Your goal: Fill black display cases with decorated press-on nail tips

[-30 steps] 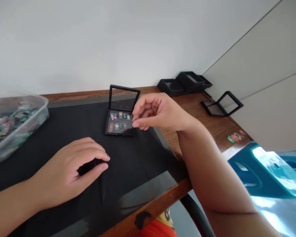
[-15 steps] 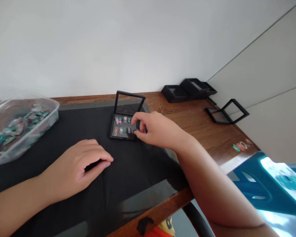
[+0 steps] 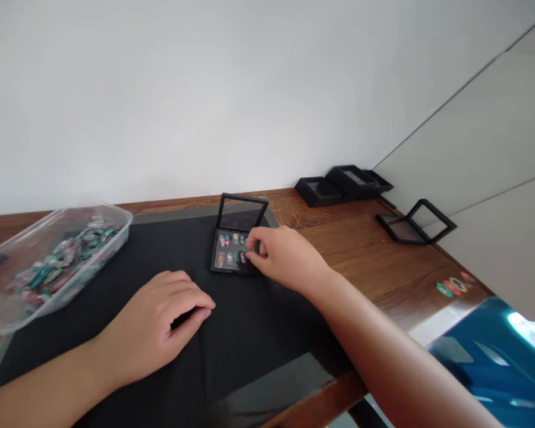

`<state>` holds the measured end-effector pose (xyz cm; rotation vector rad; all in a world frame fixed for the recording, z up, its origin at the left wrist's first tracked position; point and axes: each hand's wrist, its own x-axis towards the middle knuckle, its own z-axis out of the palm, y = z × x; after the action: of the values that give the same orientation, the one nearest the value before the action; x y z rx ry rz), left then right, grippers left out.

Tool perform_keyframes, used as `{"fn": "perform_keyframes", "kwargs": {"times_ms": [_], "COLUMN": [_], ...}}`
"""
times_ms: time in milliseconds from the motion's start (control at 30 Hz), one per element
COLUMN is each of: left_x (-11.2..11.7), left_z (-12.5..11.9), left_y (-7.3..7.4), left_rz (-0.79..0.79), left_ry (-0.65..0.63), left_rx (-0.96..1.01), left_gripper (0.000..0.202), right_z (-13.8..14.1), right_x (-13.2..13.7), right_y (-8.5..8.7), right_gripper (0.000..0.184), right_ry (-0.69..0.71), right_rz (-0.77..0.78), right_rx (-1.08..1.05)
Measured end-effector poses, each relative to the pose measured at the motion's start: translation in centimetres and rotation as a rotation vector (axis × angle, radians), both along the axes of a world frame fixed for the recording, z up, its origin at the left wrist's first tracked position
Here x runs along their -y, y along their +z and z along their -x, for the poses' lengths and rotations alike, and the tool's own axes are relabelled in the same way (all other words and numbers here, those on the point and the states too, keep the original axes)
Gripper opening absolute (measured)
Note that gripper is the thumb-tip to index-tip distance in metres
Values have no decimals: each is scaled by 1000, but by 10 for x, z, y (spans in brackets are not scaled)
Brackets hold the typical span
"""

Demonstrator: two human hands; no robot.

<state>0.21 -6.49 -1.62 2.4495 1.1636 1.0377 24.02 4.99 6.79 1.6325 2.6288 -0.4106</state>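
Note:
A small black display box (image 3: 232, 257) stands open on the black mat (image 3: 116, 255), its clear lid upright. Several small coloured pieces lie in rows inside it. My right hand (image 3: 285, 258) reaches to the box's right side, fingertips pinched together over the rightmost pieces; what they pinch is too small to name. My left hand (image 3: 160, 324) rests palm down on the mat nearer to me, fingers curled loosely, with nothing visible in it.
A clear plastic tub (image 3: 49, 264) full of small greenish and reddish pieces sits at the left. Black empty boxes (image 3: 339, 184) and an open frame (image 3: 417, 221) lie on the wooden table (image 3: 374, 261) at the back right. A teal stool (image 3: 499, 356) stands at the right.
My right hand dropped from above the box's right edge down onto the pieces inside. The view tilted up, so everything sits lower in the picture. My left hand kept its place.

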Motion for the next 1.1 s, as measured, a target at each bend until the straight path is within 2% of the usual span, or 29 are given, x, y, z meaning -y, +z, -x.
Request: {"fn": "perform_keyframes", "kwargs": {"times_ms": [233,467,733,1100], "left_x": [1,1,1,1], "left_z": [3,3,3,3], "left_y": [-1,-1,0,-5], "left_rz": [44,51,43,43], "left_ry": [6,4,-12,-17], "left_rx": [11,21,18,3], "left_gripper": [18,18,15,15], "right_z": [1,0,-6,-10], "right_x": [0,2,6,2], "right_y": [2,3,8,8], "right_gripper": [13,8,20,21], "right_ry": [-2,20,68,65], "right_rz": [46,57,81,93], "right_rx": [-33,-41,-22,-5]}}
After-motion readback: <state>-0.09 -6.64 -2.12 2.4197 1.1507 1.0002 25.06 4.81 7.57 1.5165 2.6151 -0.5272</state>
